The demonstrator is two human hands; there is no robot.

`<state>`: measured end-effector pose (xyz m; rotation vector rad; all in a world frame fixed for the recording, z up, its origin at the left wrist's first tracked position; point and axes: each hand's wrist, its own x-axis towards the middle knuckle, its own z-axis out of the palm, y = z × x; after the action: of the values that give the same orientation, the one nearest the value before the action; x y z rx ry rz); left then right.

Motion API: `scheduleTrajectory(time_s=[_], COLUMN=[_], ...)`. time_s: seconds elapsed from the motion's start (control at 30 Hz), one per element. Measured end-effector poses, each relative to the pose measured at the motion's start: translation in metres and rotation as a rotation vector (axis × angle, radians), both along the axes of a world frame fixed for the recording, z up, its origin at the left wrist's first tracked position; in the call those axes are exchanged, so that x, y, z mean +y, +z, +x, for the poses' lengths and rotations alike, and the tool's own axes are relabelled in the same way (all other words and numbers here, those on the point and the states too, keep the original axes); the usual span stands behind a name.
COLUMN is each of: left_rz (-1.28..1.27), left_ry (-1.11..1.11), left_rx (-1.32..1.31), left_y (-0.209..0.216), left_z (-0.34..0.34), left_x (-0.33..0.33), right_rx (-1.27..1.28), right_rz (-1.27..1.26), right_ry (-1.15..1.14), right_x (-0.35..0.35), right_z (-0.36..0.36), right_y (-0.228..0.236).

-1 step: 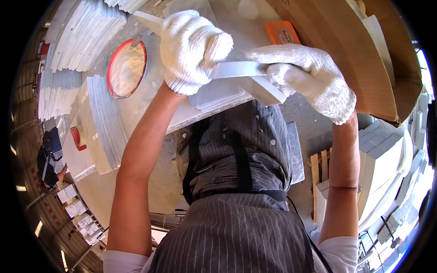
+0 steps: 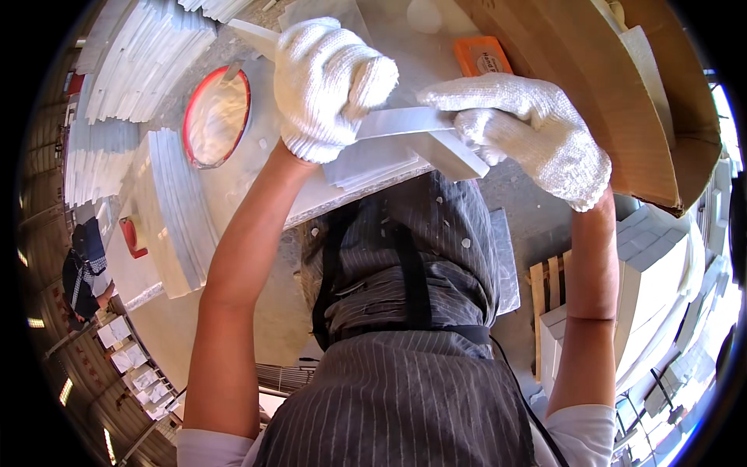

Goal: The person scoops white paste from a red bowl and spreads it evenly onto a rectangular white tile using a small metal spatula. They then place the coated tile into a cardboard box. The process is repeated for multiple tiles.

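Observation:
My left hand (image 2: 327, 86), in a white knit glove, is closed round a long, thin, pale strip (image 2: 406, 122). One end of this flat strip sticks out beyond the fist at the upper left. At its other end is my right hand (image 2: 537, 128), gloved the same way, with the fingers above and the thumb below the strip's tip. Just below lies a second pale strip (image 2: 455, 156), jutting over the table's near edge. Thin pale sheets (image 2: 373, 167) lie on the worktable (image 2: 257, 175) under my left wrist.
Stacks of pale strips (image 2: 148, 62) stand at the left, beside a red-rimmed tub (image 2: 218, 117) of whitish material. An orange package (image 2: 482, 56) lies behind my right hand, near a large cardboard box (image 2: 591, 86). Pale blocks (image 2: 654, 257) are piled at the right. Another person (image 2: 85, 265) is far left.
My right hand and forearm have shifted very slightly to the right. The left hand keeps its grip on the strip and has hardly moved.

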<state>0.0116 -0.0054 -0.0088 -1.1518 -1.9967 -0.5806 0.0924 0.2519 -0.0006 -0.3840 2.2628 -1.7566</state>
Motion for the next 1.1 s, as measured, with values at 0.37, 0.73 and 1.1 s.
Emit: scheduleTrajectory(time_s=[0.37,0.73,1.1], left_rz=[-0.014,-0.092,-0.073], left_ry=[0.047,0.039,0.006], left_rx=[-0.053,-0.036,-0.107], left_y=[0.002,0.012,0.011], left_z=[0.009,0.007,0.008], left_x=[-0.004,-0.004,-0.005], right_rx=[0.179,0.095,-0.145], right_rz=[0.049,-0.044,-0.303], right_ry=[0.059,0.028,-0.29], right_x=[-0.018,-0.016,0.023], right_z=[0.009,0.019,0.067], right_y=[0.036,0.042,0.014])
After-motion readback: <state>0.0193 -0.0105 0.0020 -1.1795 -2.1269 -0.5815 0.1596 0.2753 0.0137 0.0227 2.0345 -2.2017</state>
